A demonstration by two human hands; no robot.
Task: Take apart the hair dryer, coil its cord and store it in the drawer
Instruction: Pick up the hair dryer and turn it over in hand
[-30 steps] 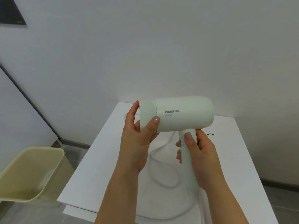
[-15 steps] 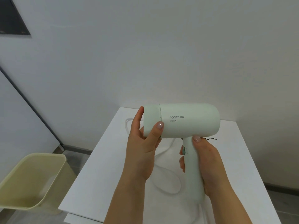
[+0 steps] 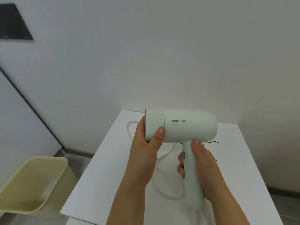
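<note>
I hold a pale green hair dryer (image 3: pixel 188 125) in the air above a white table (image 3: pixel 100 172), its barrel level and pointing left. My left hand (image 3: pixel 144 153) grips the nozzle cap (image 3: pixel 154 122) at the barrel's left end, thumb across its front. My right hand (image 3: pixel 203 166) is wrapped round the handle (image 3: pixel 190 176), thumb up near the barrel. The white cord (image 3: pixel 164 190) lies in loose loops on the table beneath, partly hidden by my hands. No drawer shows.
A pale yellow bin (image 3: pixel 30 184) stands on the floor at the lower left, beside the table. A thin dark wire (image 3: pixel 212 141) lies on the table behind the dryer. White walls close in behind, with a dark panel (image 3: pixel 14 23) at the top left.
The view has tilted, so dryer and hands sit lower in frame. My right thumb has slid up the handle to the barrel's base. Both grips stay as before.
</note>
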